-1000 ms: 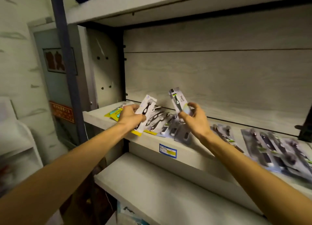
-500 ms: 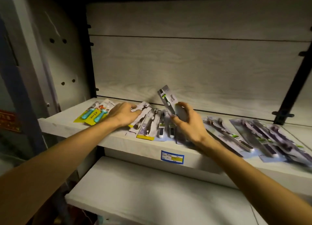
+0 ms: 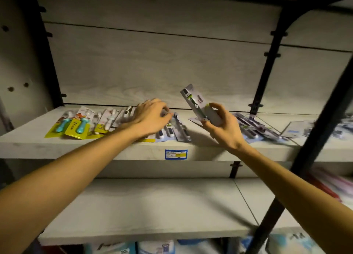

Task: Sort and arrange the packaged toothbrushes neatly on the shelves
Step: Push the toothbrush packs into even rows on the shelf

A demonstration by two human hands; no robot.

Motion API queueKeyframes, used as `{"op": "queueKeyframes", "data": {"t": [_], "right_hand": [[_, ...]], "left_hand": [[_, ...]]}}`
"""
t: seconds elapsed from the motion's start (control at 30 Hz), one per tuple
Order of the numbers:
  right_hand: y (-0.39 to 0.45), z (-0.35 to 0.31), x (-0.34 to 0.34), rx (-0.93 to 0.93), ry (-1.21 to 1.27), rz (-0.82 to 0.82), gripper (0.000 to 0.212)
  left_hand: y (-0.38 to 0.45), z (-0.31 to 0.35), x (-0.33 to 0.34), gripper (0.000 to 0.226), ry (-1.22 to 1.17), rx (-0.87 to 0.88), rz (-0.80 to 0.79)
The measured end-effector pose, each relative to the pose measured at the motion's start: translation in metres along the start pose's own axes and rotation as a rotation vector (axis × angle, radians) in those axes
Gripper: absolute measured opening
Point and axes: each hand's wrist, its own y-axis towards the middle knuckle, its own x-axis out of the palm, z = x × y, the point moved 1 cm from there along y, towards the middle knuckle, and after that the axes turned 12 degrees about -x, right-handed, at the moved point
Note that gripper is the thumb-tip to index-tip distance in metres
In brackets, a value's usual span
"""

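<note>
On the shelf, toothbrush packs; right hand gripping one

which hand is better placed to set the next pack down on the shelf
Right. The right hand already holds a grey toothbrush pack tilted up above a bare stretch of the shelf. The left hand rests on the packs lying there, likely steadying them.
</note>
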Motion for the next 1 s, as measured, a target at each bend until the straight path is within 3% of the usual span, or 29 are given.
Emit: {"op": "queueKeyframes", "data": {"t": [0.17, 0.4, 0.63, 0.8, 1.0], "right_hand": [[-0.032, -0.005, -0.067, -0.023, 0.001, 0.015, 0.068], [-0.106, 0.008, -0.212, -0.058, -0.098, 0.096, 0.053], [-0.19, 0.039, -0.352, -0.124, -0.211, 0.423, 0.045], [-0.231, 0.077, -0.42, -0.006, -0.22, 0.572, 0.051], [-0.251, 0.137, -0.48, 0.2, -0.259, 0.597, 0.051]], "left_hand": [[-0.014, 0.069, 0.02, 0.045, 0.096, 0.146, -0.057], [-0.04, 0.2, 0.039, 0.033, -0.042, 0.222, -0.053], [-0.091, 0.352, 0.072, 0.02, -0.096, 0.432, 0.036], [-0.109, 0.439, 0.111, 0.024, 0.005, 0.556, 0.003], [-0.087, 0.523, 0.156, 0.036, 0.129, 0.643, -0.105]]}}
